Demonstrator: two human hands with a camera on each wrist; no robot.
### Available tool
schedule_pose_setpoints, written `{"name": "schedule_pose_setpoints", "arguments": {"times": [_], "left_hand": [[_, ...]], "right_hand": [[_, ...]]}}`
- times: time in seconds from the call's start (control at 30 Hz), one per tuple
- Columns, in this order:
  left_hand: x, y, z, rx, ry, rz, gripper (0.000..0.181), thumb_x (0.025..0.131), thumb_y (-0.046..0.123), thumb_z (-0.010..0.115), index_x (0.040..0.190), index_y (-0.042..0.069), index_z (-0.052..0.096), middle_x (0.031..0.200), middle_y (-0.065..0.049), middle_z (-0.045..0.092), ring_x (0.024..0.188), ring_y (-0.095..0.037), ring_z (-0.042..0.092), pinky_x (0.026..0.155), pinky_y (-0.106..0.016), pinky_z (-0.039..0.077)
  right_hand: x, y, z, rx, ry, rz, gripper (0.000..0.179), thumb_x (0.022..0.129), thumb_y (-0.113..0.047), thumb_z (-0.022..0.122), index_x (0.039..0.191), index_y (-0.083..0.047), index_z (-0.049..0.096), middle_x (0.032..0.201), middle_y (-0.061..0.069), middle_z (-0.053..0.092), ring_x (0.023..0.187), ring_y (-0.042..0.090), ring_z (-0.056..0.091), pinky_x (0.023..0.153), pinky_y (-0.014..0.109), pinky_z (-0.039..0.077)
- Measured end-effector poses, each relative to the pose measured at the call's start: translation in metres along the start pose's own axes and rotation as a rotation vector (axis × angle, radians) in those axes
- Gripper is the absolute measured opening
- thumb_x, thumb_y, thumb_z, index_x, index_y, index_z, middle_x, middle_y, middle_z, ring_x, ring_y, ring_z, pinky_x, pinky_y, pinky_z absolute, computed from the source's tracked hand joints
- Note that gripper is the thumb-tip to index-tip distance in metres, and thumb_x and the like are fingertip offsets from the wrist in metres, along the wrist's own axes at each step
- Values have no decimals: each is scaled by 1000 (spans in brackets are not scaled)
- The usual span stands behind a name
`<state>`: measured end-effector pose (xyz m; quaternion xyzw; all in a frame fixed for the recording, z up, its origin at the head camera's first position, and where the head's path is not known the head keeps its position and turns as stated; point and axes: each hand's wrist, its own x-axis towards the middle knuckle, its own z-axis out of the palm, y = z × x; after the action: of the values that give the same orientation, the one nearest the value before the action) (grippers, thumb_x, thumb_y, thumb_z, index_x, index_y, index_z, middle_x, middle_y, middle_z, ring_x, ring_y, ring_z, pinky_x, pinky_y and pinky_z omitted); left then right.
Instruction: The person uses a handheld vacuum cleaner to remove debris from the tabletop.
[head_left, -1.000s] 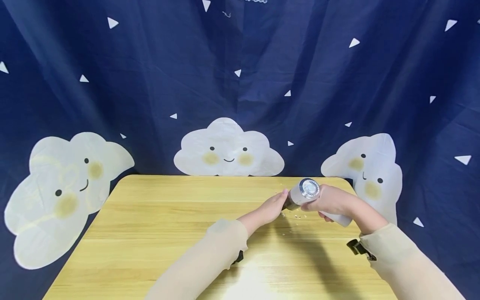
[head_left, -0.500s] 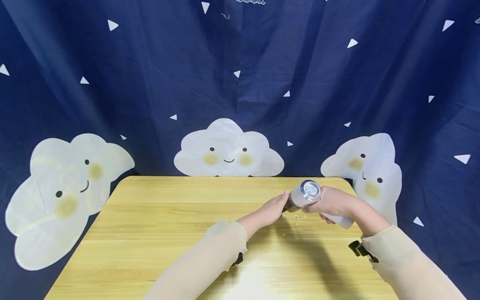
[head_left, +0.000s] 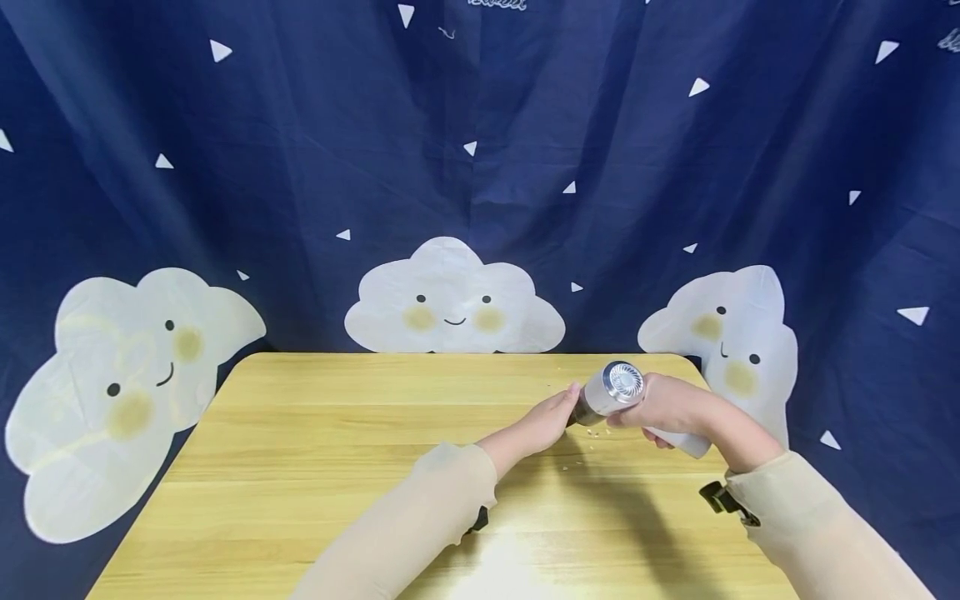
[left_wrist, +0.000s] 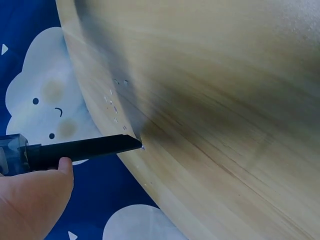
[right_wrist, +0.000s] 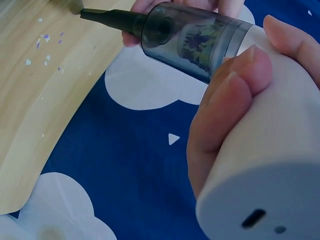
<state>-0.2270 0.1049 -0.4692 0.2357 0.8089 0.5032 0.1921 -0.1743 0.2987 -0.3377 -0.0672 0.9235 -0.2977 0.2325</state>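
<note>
A white handheld vacuum cleaner slants over the table's right part, its silver vent facing up. My right hand grips its handle, fingers curled round the white body. At the front end, my left hand holds the vacuum by the base of its black nozzle. The nozzle tip is down at the tabletop, by a tiny scrap. Through the smoky dust cup I see dark and yellowish bits. Small white and purple paper scraps lie scattered on the wood near the tip.
The pale wooden table has rounded far corners. Behind it hangs a dark blue curtain printed with white clouds and triangles. Black straps sit at both cuffs. The scraps lie close to the table's edge in the left wrist view.
The vacuum and both hands have shifted slightly to the right over the table. The head view has turned a little, so the curtain appears farther left. Both holds are unchanged.
</note>
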Motion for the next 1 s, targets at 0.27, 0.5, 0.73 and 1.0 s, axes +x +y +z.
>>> {"name": "schedule_pose_setpoints", "arguments": {"times": [0.27,0.5,0.73,1.0], "left_hand": [[-3,1,3,-2,-18,-14,77,99,69,7,150,26,46,150,0,50,139,-24,44,114,-47,35],[-7,3,2,35,-35,-1,76,100,69,6,151,28,45,150,0,49,140,-25,44,115,-48,34],[-13,1,2,34,-85,42,72,102,65,7,152,28,44,151,1,49,140,-24,42,115,-48,33],[-20,7,4,73,-103,82,74,105,58,4,148,19,50,147,-2,53,138,-23,46,115,-44,33]], "right_hand": [[-7,1,1,-42,12,14,31,86,-34,77,94,-7,65,55,5,58,43,16,55,46,32,49],[-11,2,3,-30,7,0,30,86,-33,76,97,-7,66,55,5,57,43,17,55,45,32,49],[-17,4,5,19,-17,-21,33,86,-34,76,102,-7,67,53,5,56,41,16,52,43,32,47],[-25,5,5,50,-45,-25,36,87,-31,75,110,-5,66,55,6,57,42,17,53,44,32,48]]}}
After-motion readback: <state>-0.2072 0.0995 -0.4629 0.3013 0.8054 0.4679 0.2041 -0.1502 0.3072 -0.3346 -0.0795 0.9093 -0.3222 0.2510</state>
